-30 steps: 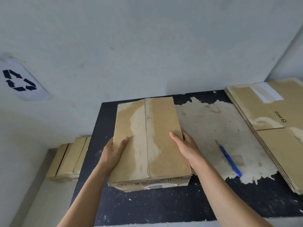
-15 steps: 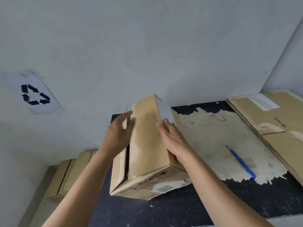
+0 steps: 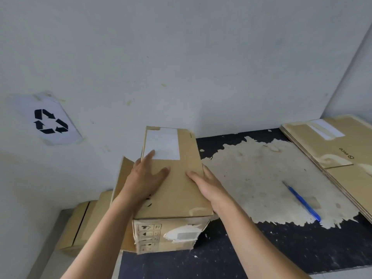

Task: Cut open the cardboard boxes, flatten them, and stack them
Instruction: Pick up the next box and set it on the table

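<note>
Both forearms reach forward to the box (image 3: 177,190), which stands at the left front of the table (image 3: 281,250) with 1 side flap hanging open on its left. The left hand (image 3: 145,178) lies flat on the top face, fingers straight, a fingertip on the white label (image 3: 163,146). The right hand (image 3: 207,186) clasps the right top edge, thumb on top, fingers hidden down the side. A blue tool (image 3: 302,201) lies well to the right.

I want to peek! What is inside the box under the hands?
You cannot see inside. The box is closed on top; the left hand lies flat there, the right hand holds its edge.
</note>
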